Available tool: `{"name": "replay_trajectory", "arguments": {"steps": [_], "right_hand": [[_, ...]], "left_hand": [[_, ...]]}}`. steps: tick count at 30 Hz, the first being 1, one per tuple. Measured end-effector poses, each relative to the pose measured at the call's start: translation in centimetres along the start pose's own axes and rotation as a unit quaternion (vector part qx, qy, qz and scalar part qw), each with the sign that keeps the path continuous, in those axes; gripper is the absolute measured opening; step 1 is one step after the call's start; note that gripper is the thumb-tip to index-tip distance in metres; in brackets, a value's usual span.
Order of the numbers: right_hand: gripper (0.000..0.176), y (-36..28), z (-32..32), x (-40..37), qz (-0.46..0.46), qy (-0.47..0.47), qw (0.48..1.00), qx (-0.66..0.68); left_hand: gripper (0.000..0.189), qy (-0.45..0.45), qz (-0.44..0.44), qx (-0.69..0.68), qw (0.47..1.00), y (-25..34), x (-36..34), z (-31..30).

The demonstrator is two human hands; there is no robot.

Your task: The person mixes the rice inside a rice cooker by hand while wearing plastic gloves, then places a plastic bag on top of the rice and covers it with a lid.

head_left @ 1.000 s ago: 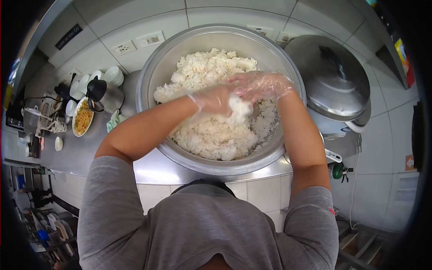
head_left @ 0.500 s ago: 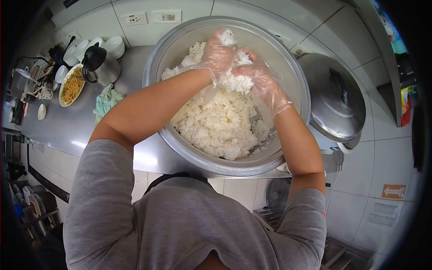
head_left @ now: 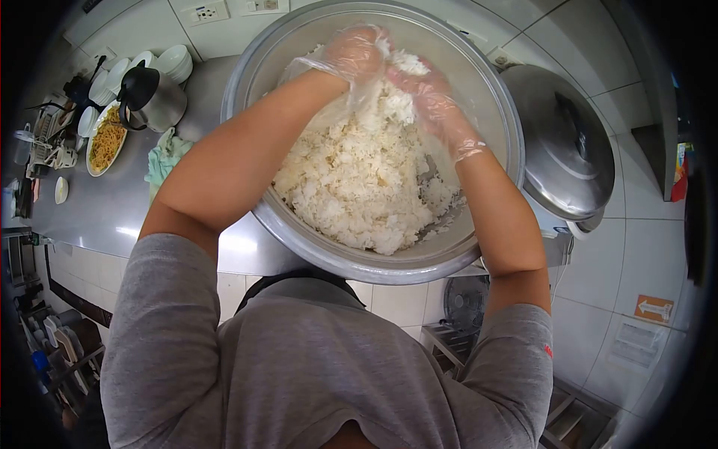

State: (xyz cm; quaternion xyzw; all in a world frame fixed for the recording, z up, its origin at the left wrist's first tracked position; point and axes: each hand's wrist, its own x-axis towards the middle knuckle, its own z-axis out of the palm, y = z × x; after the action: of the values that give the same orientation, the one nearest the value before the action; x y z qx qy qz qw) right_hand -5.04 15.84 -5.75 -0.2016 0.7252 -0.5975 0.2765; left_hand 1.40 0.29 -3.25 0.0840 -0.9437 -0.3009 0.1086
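A wide metal basin (head_left: 336, 267) holds a large heap of white rice (head_left: 359, 187). Both hands wear clear plastic gloves and are over the far part of the heap. My left hand (head_left: 359, 54) is curled at the rice, its fingers mostly turned away from view. Just right of it, my right hand (head_left: 428, 86) is closed around some rice, with white grains showing between the two hands. Grains also stick to the right glove near the wrist. Some of the basin's floor shows to the right of the heap.
A large domed metal lid (head_left: 565, 142) leans at the right. On the steel counter (head_left: 82, 206) at the left are a metal jug (head_left: 153, 97), an oval plate of noodles (head_left: 107, 142), a green cloth (head_left: 166, 157) and stacked white bowls (head_left: 176, 63). A fan (head_left: 465, 301) stands below.
The view has shifted, so the basin sits higher in it. My left hand has turned over and lowered to the rice. The clump seen at its fingertips no longer shows there.
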Motion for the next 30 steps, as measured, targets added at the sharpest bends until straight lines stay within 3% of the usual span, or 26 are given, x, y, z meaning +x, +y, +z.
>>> {"name": "replay_trajectory", "arguments": {"steps": [3, 4, 5, 6, 8, 9, 10, 11, 13, 15, 17, 18, 19, 20, 21, 22, 24, 25, 27, 28, 30], "right_hand": [[0.098, -0.1, -1.6, 1.1, -0.049, 0.074, 0.996, -0.007], [0.095, -1.3, -2.1, 0.9, 0.01, 0.112, 0.993, -0.045], [0.094, -1.9, -2.3, 0.8, 0.069, 0.149, 0.983, -0.083], [0.085, -1.8, -1.9, 0.2, -0.018, 0.173, 0.984, -0.038], [0.084, -1.5, -2.5, 0.9, -0.001, 0.219, 0.973, -0.069], [0.082, -1.3, -3.0, 1.4, 0.017, 0.266, 0.959, -0.1], [0.082, -0.7, -3.4, 1.9, 0.016, 0.266, 0.959, -0.101], [0.082, 0.0, -3.9, 2.4, 0.016, 0.252, 0.963, -0.099], [0.082, 0.0, -4.7, 2.3, 0.014, 0.238, 0.966, -0.099], [0.083, -0.6, -5.5, 1.5, -0.016, 0.131, 0.98, -0.148], [0.085, 1.0, -6.4, 2.3, -0.067, 0.089, 0.98, -0.167], [0.088, 1.7, -6.8, 2.6, -0.115, 0.045, 0.975, -0.185], [0.088, 1.0, -7.0, 2.1, -0.114, 0.046, 0.975, -0.183], [0.089, 0.2, -7.4, 1.4, -0.077, 0.046, 0.956, -0.281], [0.09, -0.1, -7.7, 0.8, -0.037, 0.045, 0.925, -0.375], [0.09, 0.8, -8.6, 1.0, -0.033, 0.047, 0.926, -0.372], [0.091, 3.3, -10.2, 2.2, 0.193, -0.091, 0.954, -0.211], [0.091, 4.3, -9.4, 2.2, 0.194, -0.089, 0.954, -0.21], [0.082, 6.0, -6.8, 1.7, 0.197, 0.011, 0.883, -0.426], [0.082, 4.6, -5.7, 0.7, 0.197, 0.012, 0.883, -0.426], [0.079, 1.1, -4.1, -1.0, 0.202, -0.154, 0.882, -0.397]], "left_hand": [[0.035, -0.066, 0.038, -0.03, 0.997, -0.3, -1.6, 0.6], [0.035, -0.063, 0.037, -0.031, 0.997, 0.4, -2.2, 0.5], [0.036, -0.146, 0.002, -0.069, 0.987, 1.4, -2.9, 0.8], [0.037, -0.228, -0.034, -0.108, 0.967, 2.4, -3.6, 1.0], [0.045, -0.262, 0.034, 0.008, 0.964, 3.8, -5.0, 1.7], [0.041, -0.255, 0.134, 0.087, 0.954, 4.1, -5.7, 2.9], [0.037, -0.243, 0.232, 0.165, 0.927, 4.2, -6.4, 4.3], [0.037, -0.241, 0.233, 0.165, 0.928, 4.4, -6.8, 5.6], [0.033, -0.302, 0.291, 0.228, 0.878, 4.9, -7.3, 7.6], [0.031, -0.294, 0.295, 0.2, 0.887, 4.7, -7.6, 8.3], [0.03, -0.286, 0.299, 0.172, 0.894, 4.1, -6.9, 9.3], [0.032, -0.262, 0.294, 0.1, 0.914, 3.2, -5.9, 10.4], [0.035, -0.238, 0.286, 0.028, 0.928, 3.5, -5.6, 9.4], [0.037, -0.223, 0.265, 0.021, 0.938, 3.2, -4.9, 8.0], [0.038, -0.224, 0.189, -0.011, 0.956, 3.5, -4.4, 5.8], [0.039, -0.223, 0.11, -0.044, 0.968, 3.2, -3.8, 4.1], [0.053, -0.156, 0.019, -0.088, 0.984, 1.4, -2.9, 1.8], [0.053, -0.158, 0.021, -0.089, 0.983, 0.9, -2.2, 1.1], [0.071, -0.25, -0.015, 0.192, 0.949, 0.0, -1.1, -0.6], [0.083, -0.297, -0.059, 0.213, 0.929, 1.1, -1.8, -1.8], [0.084, -0.242, -0.054, 0.143, 0.958, 0.8, -1.8, -2.5]]}}
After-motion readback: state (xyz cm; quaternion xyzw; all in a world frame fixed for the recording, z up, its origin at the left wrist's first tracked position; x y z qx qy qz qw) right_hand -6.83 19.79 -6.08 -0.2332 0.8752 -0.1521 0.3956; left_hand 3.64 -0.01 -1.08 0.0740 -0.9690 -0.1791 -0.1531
